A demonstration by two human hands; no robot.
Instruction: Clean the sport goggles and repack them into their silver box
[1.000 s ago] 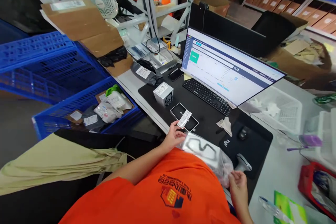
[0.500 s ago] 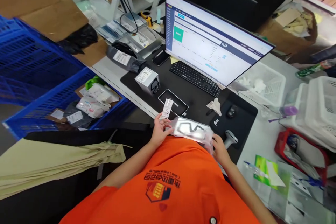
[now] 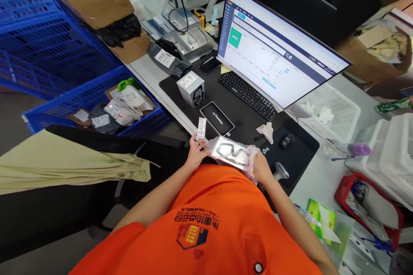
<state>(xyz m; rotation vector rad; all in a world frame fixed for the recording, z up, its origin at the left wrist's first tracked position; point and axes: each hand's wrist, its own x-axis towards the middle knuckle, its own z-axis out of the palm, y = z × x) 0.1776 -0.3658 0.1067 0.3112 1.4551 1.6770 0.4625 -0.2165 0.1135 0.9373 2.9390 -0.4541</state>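
Both my hands hold a clear plastic bag with a dark cable coiled inside, at the desk's front edge just before my orange shirt. My left hand pinches the bag's left end together with a small white label slip that sticks up from the fingers. My right hand is closed on the bag's crumpled right end. Just beyond the bag a flat black card lies on the black desk mat.
A silver box, keyboard, monitor, mouse and handheld scanner sit on the desk. Blue crates with packets stand left. White baskets and a red bin are right.
My right hand has slid leftward along the bag, bunching it shorter between both hands. The label slip stays pinched in my left hand. The view has shifted down and right.
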